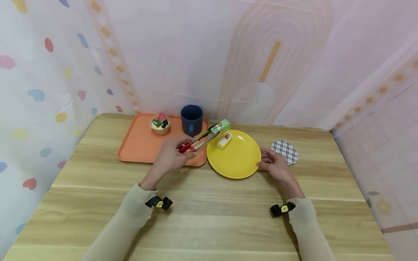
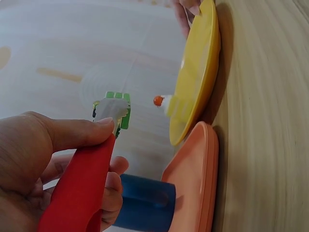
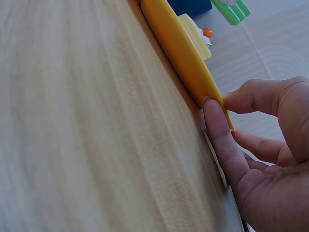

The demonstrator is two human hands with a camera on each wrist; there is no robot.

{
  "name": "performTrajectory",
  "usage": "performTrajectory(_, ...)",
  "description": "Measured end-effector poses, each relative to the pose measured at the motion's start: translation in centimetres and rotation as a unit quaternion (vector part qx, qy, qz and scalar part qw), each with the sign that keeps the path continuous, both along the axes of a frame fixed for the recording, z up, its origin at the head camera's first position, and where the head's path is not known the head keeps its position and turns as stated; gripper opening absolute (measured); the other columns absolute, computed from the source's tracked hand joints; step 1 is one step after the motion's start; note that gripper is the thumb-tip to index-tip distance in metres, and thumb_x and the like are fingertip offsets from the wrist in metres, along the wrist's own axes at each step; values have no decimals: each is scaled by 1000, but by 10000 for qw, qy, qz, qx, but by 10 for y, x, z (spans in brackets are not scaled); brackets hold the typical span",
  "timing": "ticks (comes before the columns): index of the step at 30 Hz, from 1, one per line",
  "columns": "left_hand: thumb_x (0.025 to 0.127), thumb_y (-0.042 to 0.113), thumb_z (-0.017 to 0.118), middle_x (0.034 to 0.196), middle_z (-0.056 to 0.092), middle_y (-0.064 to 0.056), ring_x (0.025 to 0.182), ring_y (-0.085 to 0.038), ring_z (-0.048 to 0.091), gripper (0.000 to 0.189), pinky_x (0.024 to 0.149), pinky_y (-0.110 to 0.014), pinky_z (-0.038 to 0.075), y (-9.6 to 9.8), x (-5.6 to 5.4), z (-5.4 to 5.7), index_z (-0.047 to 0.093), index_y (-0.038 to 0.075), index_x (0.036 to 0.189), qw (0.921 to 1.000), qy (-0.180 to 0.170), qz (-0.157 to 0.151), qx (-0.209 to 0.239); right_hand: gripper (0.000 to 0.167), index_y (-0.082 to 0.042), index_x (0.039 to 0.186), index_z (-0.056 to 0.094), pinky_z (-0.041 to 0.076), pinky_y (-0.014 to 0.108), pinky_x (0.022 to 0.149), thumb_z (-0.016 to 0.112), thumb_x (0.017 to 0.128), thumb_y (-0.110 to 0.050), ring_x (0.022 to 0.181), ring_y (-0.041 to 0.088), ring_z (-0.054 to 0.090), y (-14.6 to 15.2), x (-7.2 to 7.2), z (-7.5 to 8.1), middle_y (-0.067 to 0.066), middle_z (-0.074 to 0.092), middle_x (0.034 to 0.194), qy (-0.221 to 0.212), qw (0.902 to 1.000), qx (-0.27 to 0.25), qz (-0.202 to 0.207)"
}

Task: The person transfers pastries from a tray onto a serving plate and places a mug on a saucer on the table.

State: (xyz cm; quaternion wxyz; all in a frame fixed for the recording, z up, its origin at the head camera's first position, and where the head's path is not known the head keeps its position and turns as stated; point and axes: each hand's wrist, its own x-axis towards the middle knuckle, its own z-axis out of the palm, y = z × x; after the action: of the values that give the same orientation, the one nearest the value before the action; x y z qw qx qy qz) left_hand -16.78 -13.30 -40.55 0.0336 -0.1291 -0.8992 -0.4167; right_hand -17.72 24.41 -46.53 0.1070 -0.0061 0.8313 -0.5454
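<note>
My left hand (image 1: pixel 171 154) grips tongs with red handles (image 2: pixel 84 183), pointing up and right in the head view. Between the tongs' metal tips is a green toy cake slice (image 1: pixel 221 125) with a topping, held raised over the back left rim of the yellow plate (image 1: pixel 238 163). A pale yellow cake slice (image 1: pixel 224 141) with an orange ball and white topping sits on the plate's left part. At the plate's right rim, my right hand (image 1: pixel 277 165) pinches the edge between thumb and fingers, as the right wrist view shows.
Left of the plate lies an orange tray (image 1: pixel 137 145), bearing a fruit tart (image 1: pixel 160 124) and a dark blue mug (image 1: pixel 191 117). A round checked coaster (image 1: pixel 285 151) lies beyond my right hand. Patterned cloth hangs behind the wooden table (image 1: pixel 209 217).
</note>
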Motion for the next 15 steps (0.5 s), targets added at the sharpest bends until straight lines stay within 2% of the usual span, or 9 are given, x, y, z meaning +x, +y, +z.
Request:
performTrajectory(8, 86, 21, 83, 85, 69, -5, 77, -22, 58, 36, 64, -32, 44, 12, -1, 1, 72, 10, 118, 9999, -34, -134, -49, 64, -8, 152, 48, 59, 23, 78, 72, 93, -4, 101, 17, 63, 0, -1, 1, 23, 61, 131, 38, 10000, 18, 55)
performTrajectory(12, 87, 22, 82, 83, 67, -5, 79, -23, 58, 36, 64, -32, 45, 19, -1, 0, 71, 13, 119, 9996, -215, -170, -99, 64, -8, 152, 48, 58, 22, 79, 72, 93, -6, 101, 16, 63, 0, -2, 1, 23, 61, 131, 32, 10000, 64, 66)
performTrajectory(15, 88, 24, 81, 90, 68, -7, 83, -24, 59, 36, 67, -32, 47, 25, -1, -2, 71, 15, 121, 9992, -332, -191, -126, 64, -8, 152, 48, 58, 21, 79, 72, 93, -6, 101, 17, 63, 0, -2, 2, 22, 61, 131, 5, 9999, 123, 55)
